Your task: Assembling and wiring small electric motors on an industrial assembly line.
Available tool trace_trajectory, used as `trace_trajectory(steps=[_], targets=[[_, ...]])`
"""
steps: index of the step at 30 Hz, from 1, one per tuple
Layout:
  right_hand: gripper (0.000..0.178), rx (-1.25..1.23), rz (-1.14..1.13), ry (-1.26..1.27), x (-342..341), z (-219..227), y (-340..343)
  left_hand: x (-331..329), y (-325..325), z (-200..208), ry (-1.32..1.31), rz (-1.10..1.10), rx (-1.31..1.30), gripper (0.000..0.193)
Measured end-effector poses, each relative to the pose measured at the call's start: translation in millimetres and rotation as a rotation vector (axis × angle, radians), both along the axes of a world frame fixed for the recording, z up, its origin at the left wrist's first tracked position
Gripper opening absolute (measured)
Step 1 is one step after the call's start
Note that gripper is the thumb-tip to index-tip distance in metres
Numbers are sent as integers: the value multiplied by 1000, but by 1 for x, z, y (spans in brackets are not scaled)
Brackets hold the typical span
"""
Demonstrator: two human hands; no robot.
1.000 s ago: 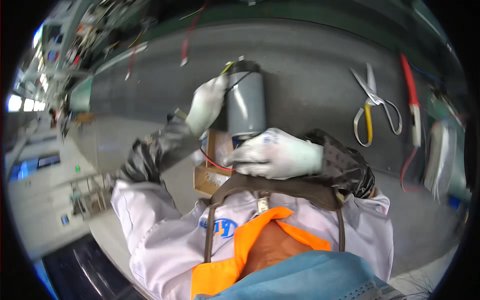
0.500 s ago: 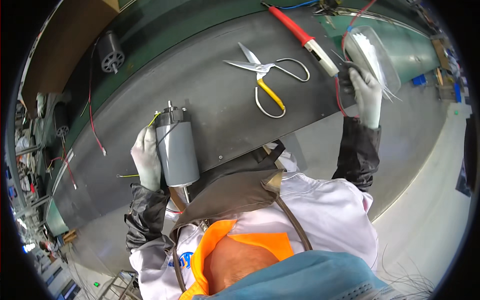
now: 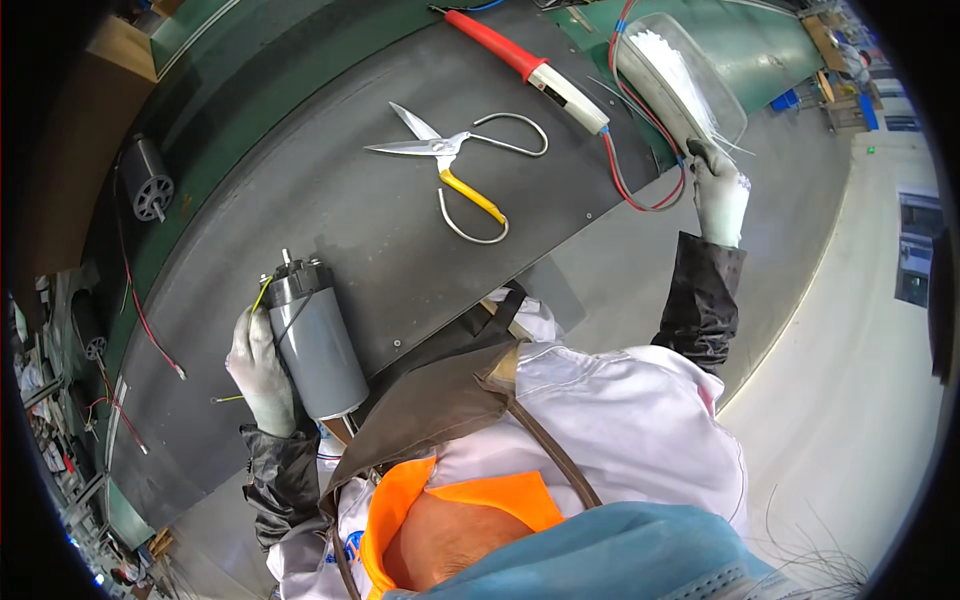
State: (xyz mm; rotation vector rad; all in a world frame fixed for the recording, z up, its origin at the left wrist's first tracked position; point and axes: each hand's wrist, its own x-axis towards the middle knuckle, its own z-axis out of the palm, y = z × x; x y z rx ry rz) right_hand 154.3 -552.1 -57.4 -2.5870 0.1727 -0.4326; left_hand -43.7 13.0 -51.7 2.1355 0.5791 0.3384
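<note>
A grey cylindrical electric motor (image 3: 322, 355) with a black end cap and a metal shaft lies at the near left of the dark worktop. My left hand (image 3: 262, 375), in a white glove, is closed against its left side, fingertips by the end cap. A yellow-green wire (image 3: 262, 292) runs from the cap to those fingers, and its ringed end shows left of the hand. My right hand (image 3: 720, 190), gloved with dark fingertips, is closed at the near end of a clear plastic box (image 3: 735, 95) of white cable ties (image 3: 668, 75). What its fingers hold is hidden.
Scissors (image 3: 445, 148) with one yellow-wrapped handle lie spread mid-worktop. Beyond them is a red-and-white handheld tool (image 3: 540, 75), its red and grey cable (image 3: 640, 205) looping by my right hand. More motors (image 3: 148, 180) with red leads stand at the left on a green surface (image 3: 225, 120).
The view has shifted, moving the scene left in the picture. My right hand has drawn back from the cable and tool end to the near end of the box. My left hand stays at the motor.
</note>
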Motion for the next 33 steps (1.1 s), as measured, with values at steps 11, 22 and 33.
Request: trace_trajectory(steps=[11, 22, 33], targets=[[31, -10, -144, 146, -25, 2, 52, 3, -5, 10, 80, -21, 91, 40], [28, -367, -97, 132, 5, -1, 31, 8, 5, 2, 106, -9, 109, 43], [33, -572, -79, 24, 46, -35, 13, 10, 3, 8, 142, 21, 54, 41]])
